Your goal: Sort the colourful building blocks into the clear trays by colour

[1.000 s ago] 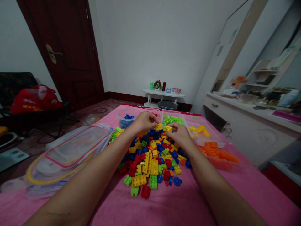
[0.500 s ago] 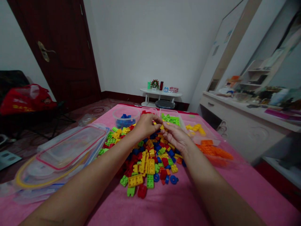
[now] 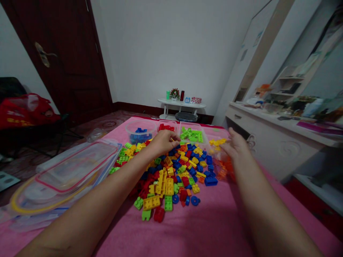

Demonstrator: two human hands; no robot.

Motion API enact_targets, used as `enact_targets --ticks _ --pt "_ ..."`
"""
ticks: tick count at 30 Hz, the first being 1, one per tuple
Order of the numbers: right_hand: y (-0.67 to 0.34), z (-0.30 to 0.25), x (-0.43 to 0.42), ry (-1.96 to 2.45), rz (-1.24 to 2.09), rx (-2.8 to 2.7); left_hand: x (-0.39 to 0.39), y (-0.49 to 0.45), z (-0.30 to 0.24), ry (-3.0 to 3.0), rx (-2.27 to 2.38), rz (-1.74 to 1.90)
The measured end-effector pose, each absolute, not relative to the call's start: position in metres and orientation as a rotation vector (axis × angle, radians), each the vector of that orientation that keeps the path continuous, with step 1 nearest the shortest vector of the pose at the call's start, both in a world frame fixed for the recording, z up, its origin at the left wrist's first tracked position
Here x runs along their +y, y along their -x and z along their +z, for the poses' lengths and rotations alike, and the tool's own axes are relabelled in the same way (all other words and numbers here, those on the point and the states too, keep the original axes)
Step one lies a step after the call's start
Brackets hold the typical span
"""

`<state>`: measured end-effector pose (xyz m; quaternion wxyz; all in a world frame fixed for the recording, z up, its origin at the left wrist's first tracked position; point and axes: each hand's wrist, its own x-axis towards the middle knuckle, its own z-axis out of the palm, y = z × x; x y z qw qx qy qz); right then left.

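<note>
A heap of mixed plastic building bricks [image 3: 171, 175] in red, blue, yellow, green and orange lies on a pink cloth [image 3: 187, 235]. My left hand [image 3: 163, 141] rests at the far edge of the heap, fingers curled in a pinch on something I cannot make out. My right hand [image 3: 235, 146] hovers over the clear tub of yellow bricks [image 3: 217, 142] and the tub of orange bricks [image 3: 223, 167], fingers spread and empty. Behind the heap stand clear tubs with blue bricks [image 3: 139, 132], red bricks [image 3: 165, 127] and green bricks [image 3: 193, 135].
Clear container lids with pink and yellow rims [image 3: 66, 171] are stacked at the left of the cloth. A white dresser [image 3: 270, 142] runs along the right. A small white table [image 3: 182, 105] stands by the far wall, and a dark door [image 3: 61, 60] is at left.
My right hand left the middle of the heap and swung right over the yellow and orange tubs, opening its fingers. My left hand stayed at the heap's far edge.
</note>
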<state>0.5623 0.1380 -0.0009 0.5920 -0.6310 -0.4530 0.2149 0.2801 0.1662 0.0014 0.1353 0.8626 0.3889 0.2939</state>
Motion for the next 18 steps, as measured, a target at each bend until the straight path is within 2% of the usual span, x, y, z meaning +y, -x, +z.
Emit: enact_targets --ticks 3,7,11,18 --pt "-0.54 0.002 0.134 1.389 0.595 -0.829 0.169 -0.277 -0.004 -2.626 1.209 0.782" --pt "-0.506 0.002 0.128 1.448 0.681 -1.211 0.174 -0.274 -0.012 -2.72 1.241 0.62" --pt "-0.48 -0.01 0.128 1.647 0.439 -1.702 0.177 -0.273 -0.018 -2.76 1.168 0.497" --pt "-0.452 -0.038 0.124 1.491 0.134 -2.178 0.17 -0.277 -0.018 -2.919 1.178 0.376"
